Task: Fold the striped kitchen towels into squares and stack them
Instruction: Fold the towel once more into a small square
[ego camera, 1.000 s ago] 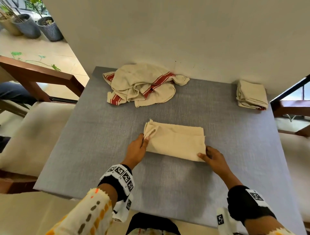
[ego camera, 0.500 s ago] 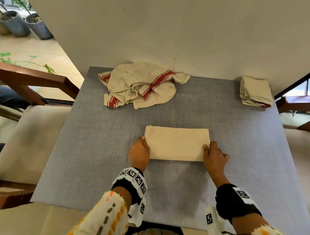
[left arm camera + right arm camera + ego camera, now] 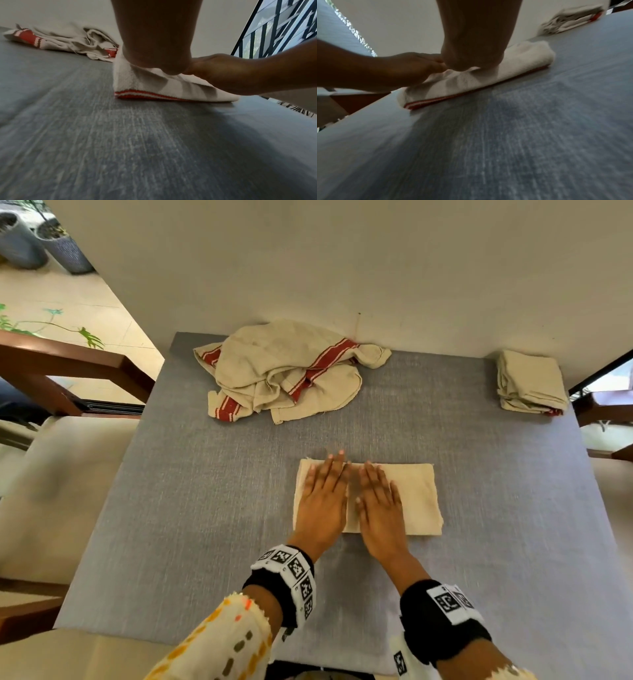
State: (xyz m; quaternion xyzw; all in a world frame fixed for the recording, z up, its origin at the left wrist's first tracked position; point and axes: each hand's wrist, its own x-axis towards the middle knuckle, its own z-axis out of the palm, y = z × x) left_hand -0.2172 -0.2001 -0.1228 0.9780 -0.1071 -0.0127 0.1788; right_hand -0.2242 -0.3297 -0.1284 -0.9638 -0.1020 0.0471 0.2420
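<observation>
A cream towel folded into a rectangle (image 3: 416,498) lies in the middle of the grey table (image 3: 205,508); its red-striped edge (image 3: 150,95) shows along the near side. My left hand (image 3: 323,494) and right hand (image 3: 378,501) lie flat side by side on the towel's left half, fingers straight, pressing it down. The right half of the towel is uncovered. A crumpled heap of red-striped towels (image 3: 287,371) sits at the back left against the wall. A stack of folded towels (image 3: 529,385) rests in the back right corner.
A cream wall (image 3: 342,268) closes the table's far edge. A wooden chair frame (image 3: 68,364) and a cushion (image 3: 61,481) stand to the left. Another wooden piece (image 3: 606,409) is at the right. Grey plant pots (image 3: 41,244) sit on the floor far left.
The towel's loose left end has been laid flat into a tidy rectangle. Both hands moved from the towel's near corners onto its top, now pressing flat on the left half.
</observation>
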